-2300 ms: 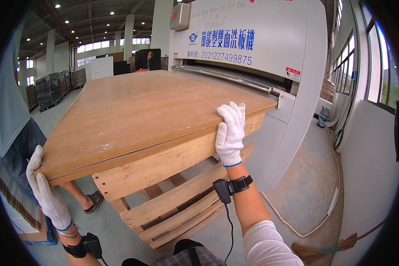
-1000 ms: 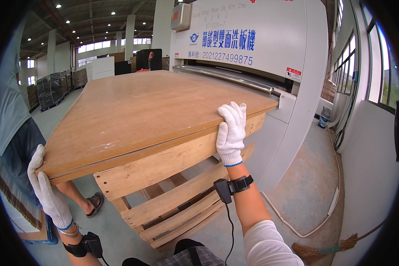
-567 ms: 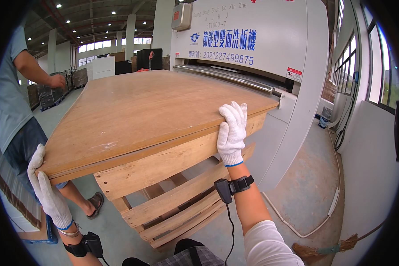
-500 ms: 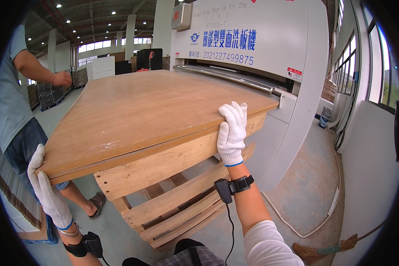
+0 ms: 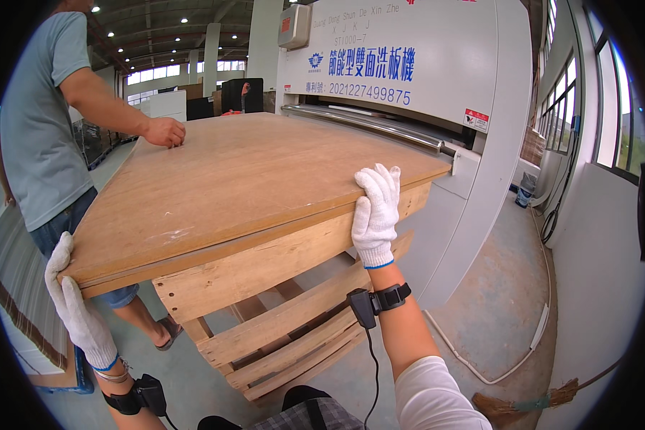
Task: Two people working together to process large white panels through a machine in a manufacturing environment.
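Observation:
A wide brown board lies flat in front of me on top of a wooden pallet, with what looks like another board edge beneath it. My left hand, in a white knit glove, rests against the near left corner, fingers extended and thumb apart. On the near edge toward the right, my gloved right hand presses its palm to the board's side, fingers reaching up over the rim. Both hands are open. Across the board, a co-worker's bare hand touches the top near the left edge.
Behind the board stands a large white machine with a metal roller along its slot. At far left is a stack of pale sheets. A broom lies on the floor at lower right, near a white conduit.
The co-worker has moved in from the left, and their hand has come rightward onto the board top. My hands and the board stay where they were.

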The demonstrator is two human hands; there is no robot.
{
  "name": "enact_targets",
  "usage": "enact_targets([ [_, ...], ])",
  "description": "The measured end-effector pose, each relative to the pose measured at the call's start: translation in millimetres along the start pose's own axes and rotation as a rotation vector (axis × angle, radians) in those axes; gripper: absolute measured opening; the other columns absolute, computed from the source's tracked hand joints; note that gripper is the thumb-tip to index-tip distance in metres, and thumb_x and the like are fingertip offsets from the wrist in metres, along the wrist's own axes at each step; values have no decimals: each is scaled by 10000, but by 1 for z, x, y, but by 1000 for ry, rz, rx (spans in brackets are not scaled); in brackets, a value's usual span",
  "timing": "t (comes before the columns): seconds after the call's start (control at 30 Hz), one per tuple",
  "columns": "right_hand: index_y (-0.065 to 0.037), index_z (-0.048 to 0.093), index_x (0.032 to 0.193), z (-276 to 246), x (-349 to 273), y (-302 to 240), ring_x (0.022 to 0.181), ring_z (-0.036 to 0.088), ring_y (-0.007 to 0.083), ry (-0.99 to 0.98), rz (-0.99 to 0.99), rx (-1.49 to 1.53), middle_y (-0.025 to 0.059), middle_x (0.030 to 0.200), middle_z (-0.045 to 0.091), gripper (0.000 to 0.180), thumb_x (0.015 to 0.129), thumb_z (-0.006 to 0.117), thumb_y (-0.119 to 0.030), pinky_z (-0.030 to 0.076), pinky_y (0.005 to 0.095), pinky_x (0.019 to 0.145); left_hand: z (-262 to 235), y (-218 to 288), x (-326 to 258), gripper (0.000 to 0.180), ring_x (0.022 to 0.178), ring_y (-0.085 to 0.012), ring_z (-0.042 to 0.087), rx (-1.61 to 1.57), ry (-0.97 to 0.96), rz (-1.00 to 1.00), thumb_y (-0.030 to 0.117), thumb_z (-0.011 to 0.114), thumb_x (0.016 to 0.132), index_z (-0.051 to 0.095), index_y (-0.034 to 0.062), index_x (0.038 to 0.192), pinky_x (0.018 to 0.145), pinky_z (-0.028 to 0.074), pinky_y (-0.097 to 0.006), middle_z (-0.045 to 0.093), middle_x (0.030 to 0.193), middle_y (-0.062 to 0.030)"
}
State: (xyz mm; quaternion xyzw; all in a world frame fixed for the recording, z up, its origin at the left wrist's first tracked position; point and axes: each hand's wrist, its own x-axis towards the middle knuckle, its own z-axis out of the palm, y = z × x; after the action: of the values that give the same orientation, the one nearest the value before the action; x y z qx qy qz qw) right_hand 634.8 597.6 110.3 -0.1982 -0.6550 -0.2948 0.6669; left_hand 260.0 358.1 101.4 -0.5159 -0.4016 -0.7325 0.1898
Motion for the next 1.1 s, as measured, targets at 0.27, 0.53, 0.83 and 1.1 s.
enact_targets([
  [0.27, -47, 611, 1076, -1, -1, 1, 1157, 505, 336, 9, 3, 11, 124, 1090, 605, 255, 879, 482, -144, 240, 524, 1112, 5, 1, -2, 411, 1266, -274, 423, -57, 19, -35, 290, 350, 983, 454, -19, 1233, 1110, 238, -401, 473, 1335, -203],
  [0.53, -48, 608, 1079, 0, 0, 0, 1152, 506, 338, 8, 2, 17, 123, 1089, 603, 258, 869, 485, -132, 243, 527, 1110, -2, 0, -1, 399, 1276, -279, 406, -57, -19, -19, 258, 351, 982, 436, -38, 1235, 1117, 220, -406, 454, 1347, -216],
  [0.83, -55, 605, 1082, -1, 0, 1, 1168, 493, 337, -9, 7, -6, 121, 1104, 594, 262, 869, 479, -142, 242, 525, 1111, 1, 3, -1, 386, 1266, -280, 418, -48, -5, -48, 257, 359, 978, 446, -28, 1224, 1110, 231, -409, 461, 1342, -216],
  [1.1, -56, 607, 1079, -1, -1, 1, 1165, 497, 338, -7, 10, -8, 122, 1100, 598, 262, 872, 477, -150, 242, 526, 1111, 1, 2, -2, 376, 1258, -279, 426, -55, 15, -54, 255, 361, 978, 454, -20, 1217, 1106, 237, -405, 467, 1336, -213],
])
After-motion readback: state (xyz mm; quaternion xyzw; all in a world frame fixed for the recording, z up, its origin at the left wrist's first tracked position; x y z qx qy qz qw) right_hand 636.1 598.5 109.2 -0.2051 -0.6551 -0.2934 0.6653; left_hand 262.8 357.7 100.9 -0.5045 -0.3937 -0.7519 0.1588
